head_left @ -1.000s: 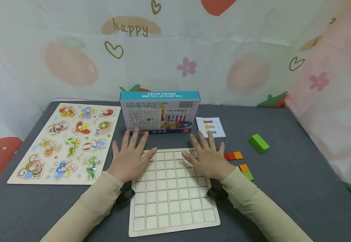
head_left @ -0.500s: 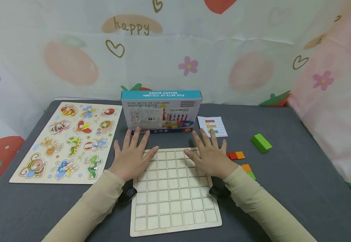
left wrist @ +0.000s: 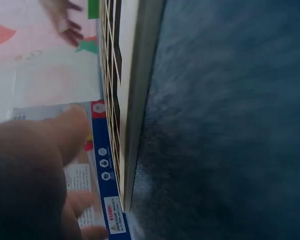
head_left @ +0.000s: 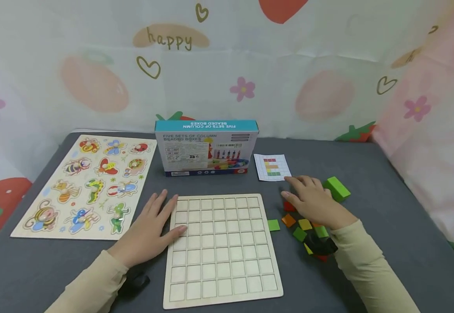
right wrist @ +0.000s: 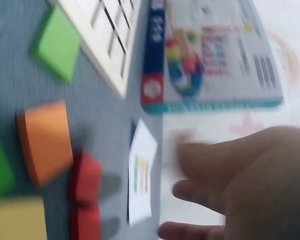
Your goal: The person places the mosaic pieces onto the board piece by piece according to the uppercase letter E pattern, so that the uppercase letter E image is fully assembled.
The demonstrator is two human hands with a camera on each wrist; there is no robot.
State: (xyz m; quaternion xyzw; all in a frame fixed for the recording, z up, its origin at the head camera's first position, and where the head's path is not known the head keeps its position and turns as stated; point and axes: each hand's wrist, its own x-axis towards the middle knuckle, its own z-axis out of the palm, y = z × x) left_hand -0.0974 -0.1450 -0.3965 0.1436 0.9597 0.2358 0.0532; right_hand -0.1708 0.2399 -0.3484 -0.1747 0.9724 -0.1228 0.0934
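Right hand (head_left: pixel 318 202) has loose fingers, with nothing showing between them. A red block (head_left: pixel 289 207) is just by the thumb tip, on the near side; the wrist view is blurry, so I can't tell if they touch. An orange block (head_left: pixel 288 220), a yellow block (head_left: pixel 305 224) and a green block (head_left: pixel 299 234) lie close by. Left hand (head_left: pixel 148 237) is farther from them, fingers straight, thumb over the left edge of the board (head_left: pixel 223 263). The board is between the hands, and its long side runs from near to far. A green bar (head_left: pixel 337 188) lies on a slant, just right of the right hand. The box (head_left: pixel 206 150) says "FIVE SETS OF COLUMN BEADED BOXES", again upside down on top, and its small label (left wrist: pixel 115 215) says "WARNING". The wall cloth (head_left: pixel 170 41) says "happy".
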